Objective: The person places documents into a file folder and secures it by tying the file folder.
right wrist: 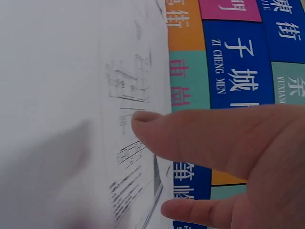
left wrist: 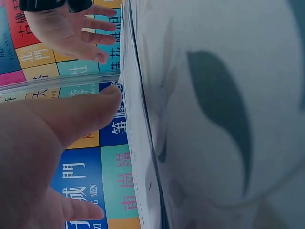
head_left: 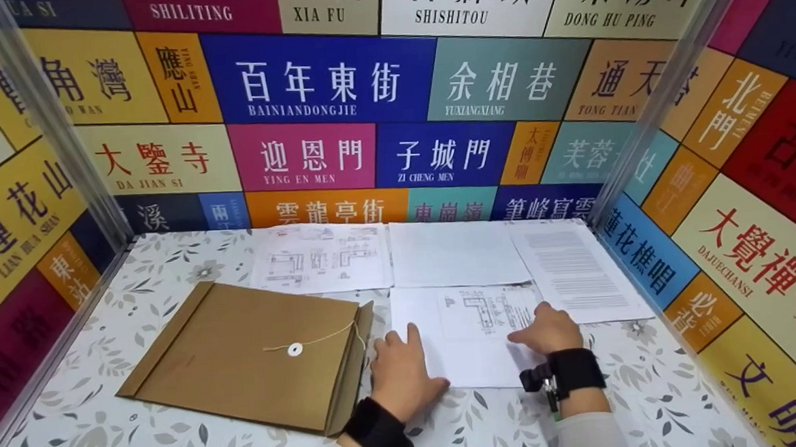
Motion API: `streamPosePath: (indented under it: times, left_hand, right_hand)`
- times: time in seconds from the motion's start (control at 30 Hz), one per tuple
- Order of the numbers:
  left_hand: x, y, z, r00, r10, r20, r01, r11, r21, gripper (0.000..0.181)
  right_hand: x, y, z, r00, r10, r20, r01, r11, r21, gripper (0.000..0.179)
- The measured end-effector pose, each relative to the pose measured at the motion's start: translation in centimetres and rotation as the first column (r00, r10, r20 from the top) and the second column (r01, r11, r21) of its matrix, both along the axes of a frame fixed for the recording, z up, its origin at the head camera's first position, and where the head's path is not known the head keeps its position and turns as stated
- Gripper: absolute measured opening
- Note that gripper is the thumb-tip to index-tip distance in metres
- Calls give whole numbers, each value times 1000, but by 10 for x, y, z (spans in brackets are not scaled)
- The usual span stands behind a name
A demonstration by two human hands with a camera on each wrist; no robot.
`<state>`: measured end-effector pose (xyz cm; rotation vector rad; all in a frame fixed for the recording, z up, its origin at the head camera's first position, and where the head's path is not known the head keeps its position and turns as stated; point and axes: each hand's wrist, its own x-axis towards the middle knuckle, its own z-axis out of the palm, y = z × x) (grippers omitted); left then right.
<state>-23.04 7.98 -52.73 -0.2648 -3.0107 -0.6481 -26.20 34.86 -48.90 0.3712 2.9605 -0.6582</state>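
Observation:
A white sheet with a technical drawing (head_left: 472, 335) lies at the front, between the two hands. My left hand (head_left: 402, 376) is at its left edge, fingers spread and thumb pointing to the sheet's near corner. At the sheet's right edge is my right hand (head_left: 552, 330), with thumb and fingers extended. In the right wrist view its thumb (right wrist: 157, 133) overlaps the printed drawing. The left wrist view shows the left thumb (left wrist: 90, 112) straight and the right hand's fingers apart. Neither hand grips anything. Left of the left hand lies a brown document envelope (head_left: 241, 354) with a string and white button.
Behind the front sheet lie another drawing sheet (head_left: 318, 262), a blank-looking sheet (head_left: 457, 254) and a sheet of printed text (head_left: 577, 268). The tabletop (head_left: 198, 445) has a leaf pattern. Panels with large lettering (head_left: 322, 77) wall in the back and sides.

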Motion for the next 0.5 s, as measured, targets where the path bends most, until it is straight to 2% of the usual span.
streamPosePath:
  times: [0.13,0.23,0.37,0.5]
  left_hand:
    - [-1,-5,-5,1000,-5,28,6,999,-42,107]
    - [-3,-6,-7,1000,-15,13,16,997,-77,107]
    - [-6,-3,-7,999,-17,27,17,1000,-20,110]
    - [-7,0,-4,997,9,81,-15,997,72,116]
  right_hand:
    - [-2,-9,-13,999,-29,39,27,999,43,102]
    - [-3,-11,-18,998,-44,33,42,997,64,103]
    - [-2,-6,-16,998,-51,26,48,996,79,102]
    - [-1,3,-13,998,-46,34,43,996,78,106]
